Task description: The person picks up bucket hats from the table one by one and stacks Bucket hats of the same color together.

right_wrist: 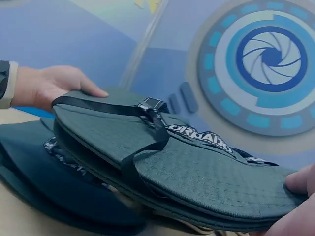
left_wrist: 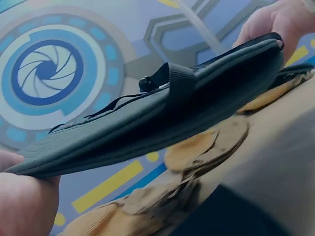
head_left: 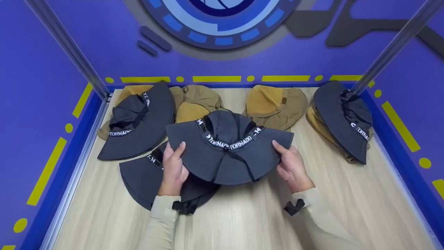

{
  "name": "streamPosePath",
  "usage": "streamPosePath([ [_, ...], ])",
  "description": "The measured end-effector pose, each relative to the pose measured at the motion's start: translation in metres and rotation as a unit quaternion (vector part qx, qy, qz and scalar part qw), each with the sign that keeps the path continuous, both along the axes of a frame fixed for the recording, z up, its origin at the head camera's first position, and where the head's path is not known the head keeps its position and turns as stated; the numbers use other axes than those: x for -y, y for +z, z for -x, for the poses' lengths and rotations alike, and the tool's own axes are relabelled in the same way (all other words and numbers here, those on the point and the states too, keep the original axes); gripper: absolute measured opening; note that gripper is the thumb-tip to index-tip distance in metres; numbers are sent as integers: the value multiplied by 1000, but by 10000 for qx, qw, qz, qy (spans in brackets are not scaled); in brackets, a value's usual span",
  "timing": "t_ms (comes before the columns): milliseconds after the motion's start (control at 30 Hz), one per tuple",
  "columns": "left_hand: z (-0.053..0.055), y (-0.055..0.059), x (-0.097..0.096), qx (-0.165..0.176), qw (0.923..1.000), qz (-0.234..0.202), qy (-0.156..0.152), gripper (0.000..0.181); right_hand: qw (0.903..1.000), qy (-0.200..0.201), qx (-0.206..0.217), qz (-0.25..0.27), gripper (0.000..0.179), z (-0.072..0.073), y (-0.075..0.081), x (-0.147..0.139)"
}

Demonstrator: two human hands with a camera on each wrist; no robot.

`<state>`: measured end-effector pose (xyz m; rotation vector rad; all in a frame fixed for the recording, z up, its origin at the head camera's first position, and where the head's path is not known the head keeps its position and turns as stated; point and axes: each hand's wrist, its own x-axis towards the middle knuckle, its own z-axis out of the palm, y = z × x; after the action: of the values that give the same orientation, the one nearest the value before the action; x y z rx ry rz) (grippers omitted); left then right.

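Note:
A dark grey brimmed hat (head_left: 201,163) is held in the air above the table, folded so its brim fans toward me, with a black TORNADO band and a hanging black strap. My left hand (head_left: 173,170) pinches the brim's left end, thumb on top. The right hand (head_left: 293,168) grips the opposite end the same way. In the left wrist view the folded brim (left_wrist: 113,132) shows edge-on between both hands. Beneath the left hand, another dark grey hat (head_left: 137,182) lies on the table, partly hidden by the hand and the held hat.
At the back left a dark grey hat (head_left: 158,135) overlaps a tan one. Tan and mustard caps (head_left: 197,99) (head_left: 295,104) lie along the back wall. On the right, a dark hat (head_left: 327,107) rests over a tan cap (head_left: 319,128). Blue walls (head_left: 45,86) enclose the wooden table (head_left: 340,208).

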<state>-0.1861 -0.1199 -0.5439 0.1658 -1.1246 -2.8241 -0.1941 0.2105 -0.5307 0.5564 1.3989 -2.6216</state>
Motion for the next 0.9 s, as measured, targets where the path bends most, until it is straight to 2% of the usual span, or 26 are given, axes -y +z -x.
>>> streamPosePath([
  [100,-2,0,15,157,9990,388,181,65,9999,-65,-32,-70,27,2,-7,14],
  [200,-6,1,36,454,9931,984,441,71,9995,-7,-75,-307,26,4,-15,28],
  [300,-12,4,60,879,9799,1622,763,76,9954,226,-189,-907,29,5,-26,44],
  [433,-23,8,88,1300,9574,2326,1112,79,9825,659,-548,-1656,37,6,-40,66],
  [500,-28,8,99,1383,9498,2518,1239,80,9769,846,-749,-1811,43,6,-45,77],
  [633,-36,4,119,1401,9410,2722,1439,82,9642,1111,-1018,-2182,60,6,-53,94],
  [700,-39,1,127,1405,9355,2874,1499,83,9528,1242,-1145,-2523,65,7,-56,100],
  [767,-42,-2,133,1553,9238,3164,1493,83,9365,1397,-1310,-2936,64,6,-57,103],
  [833,-45,-5,138,1798,9068,3516,1474,83,9161,1524,-1506,-3388,62,6,-59,106],
  [900,-48,-7,141,2098,8848,3913,1412,83,8915,1548,-1674,-3915,62,5,-60,107],
])
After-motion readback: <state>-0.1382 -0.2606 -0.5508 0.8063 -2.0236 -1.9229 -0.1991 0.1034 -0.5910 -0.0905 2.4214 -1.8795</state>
